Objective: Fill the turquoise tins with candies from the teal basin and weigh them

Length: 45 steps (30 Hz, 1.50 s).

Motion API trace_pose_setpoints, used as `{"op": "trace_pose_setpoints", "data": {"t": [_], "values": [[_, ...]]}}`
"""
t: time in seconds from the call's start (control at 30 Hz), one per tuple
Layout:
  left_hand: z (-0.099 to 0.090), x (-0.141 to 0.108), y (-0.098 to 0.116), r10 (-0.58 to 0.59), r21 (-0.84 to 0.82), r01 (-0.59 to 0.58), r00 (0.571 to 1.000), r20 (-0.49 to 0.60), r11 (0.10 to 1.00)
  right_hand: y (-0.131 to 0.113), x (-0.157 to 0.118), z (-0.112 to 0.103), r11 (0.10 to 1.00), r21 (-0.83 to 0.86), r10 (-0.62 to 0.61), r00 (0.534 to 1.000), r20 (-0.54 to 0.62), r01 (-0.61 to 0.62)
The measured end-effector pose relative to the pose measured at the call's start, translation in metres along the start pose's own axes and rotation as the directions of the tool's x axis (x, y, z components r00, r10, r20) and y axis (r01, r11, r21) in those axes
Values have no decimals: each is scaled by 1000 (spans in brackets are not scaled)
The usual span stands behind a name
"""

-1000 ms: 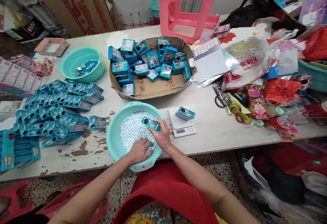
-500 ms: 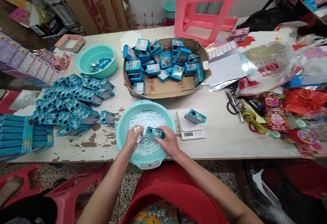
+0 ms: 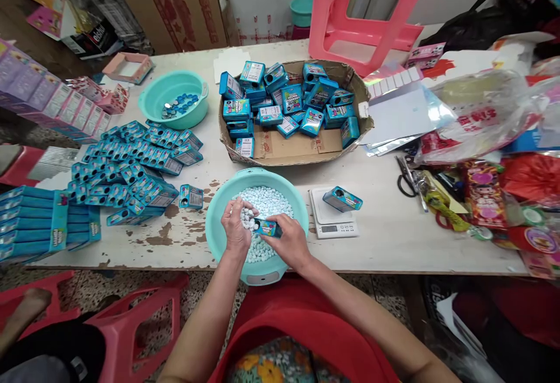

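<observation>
Over a turquoise basin (image 3: 213, 220) of small pale candies (image 3: 268, 199), my left hand (image 3: 236, 228) is cupped around a handful of the same candies (image 3: 247, 218). My right hand (image 3: 291, 240) grips a small blue candy box (image 3: 268, 228) lying on its side. The box's round dark opening faces left, against the candies in my left palm. Right of the basin, another blue box (image 3: 342, 199) lies on a white digital scale (image 3: 335, 229). A single blue box (image 3: 191, 196) stands left of the basin.
Many blue boxes with round holes (image 3: 131, 167) crowd the table's left. A cut-down carton (image 3: 297, 150) behind the basin holds more boxes. A second turquoise basin (image 3: 151, 106) holds blue and silver discs. Scissors (image 3: 406, 179) and plastic bags (image 3: 476, 115) lie right, near a pink stool (image 3: 332, 10).
My left hand has turned palm-up and brought its handful of candies against the box opening. The camera view has shifted slightly left, so the scene sits further right.
</observation>
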<state>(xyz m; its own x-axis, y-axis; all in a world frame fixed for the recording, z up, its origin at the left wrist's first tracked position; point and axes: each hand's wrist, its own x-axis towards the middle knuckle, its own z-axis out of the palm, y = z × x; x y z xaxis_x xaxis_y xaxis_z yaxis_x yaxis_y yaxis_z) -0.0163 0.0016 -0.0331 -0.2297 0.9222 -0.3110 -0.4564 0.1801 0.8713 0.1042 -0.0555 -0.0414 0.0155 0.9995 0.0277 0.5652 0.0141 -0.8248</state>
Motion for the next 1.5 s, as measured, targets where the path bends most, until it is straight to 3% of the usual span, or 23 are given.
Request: {"op": "trace_pose_setpoints", "data": {"t": [0.17,0.3,0.7,0.9,1.07,1.17,1.37,1.5], "values": [[10,0,3,17,43,-16,1000,-8,999,2,3,-4,999,32,11,1000,-12,-11],[13,-1,4,2,61,-5,999,47,998,4,3,-4,998,59,31,999,-29,-30],[23,-5,-2,165,274,-163,986,15,948,-6,8,-7,999,11,36,999,-35,-36],[34,-15,11,164,116,-161,986,-17,980,-17,2,-25,999,-4,-44,997,-68,44],[39,-15,5,91,136,-85,995,-38,987,-10,1,-25,1000,-6,14,998,-64,-15],[39,-16,0,96,135,-96,995,7,986,-4,2,-21,1000,15,24,997,-68,-23],[40,-21,6,48,87,-55,996,81,995,-1,5,-23,985,168,47,997,-60,-36],[37,-22,19,98,22,-99,994,48,995,-1,1,-32,946,323,59,996,-70,-33]]}}
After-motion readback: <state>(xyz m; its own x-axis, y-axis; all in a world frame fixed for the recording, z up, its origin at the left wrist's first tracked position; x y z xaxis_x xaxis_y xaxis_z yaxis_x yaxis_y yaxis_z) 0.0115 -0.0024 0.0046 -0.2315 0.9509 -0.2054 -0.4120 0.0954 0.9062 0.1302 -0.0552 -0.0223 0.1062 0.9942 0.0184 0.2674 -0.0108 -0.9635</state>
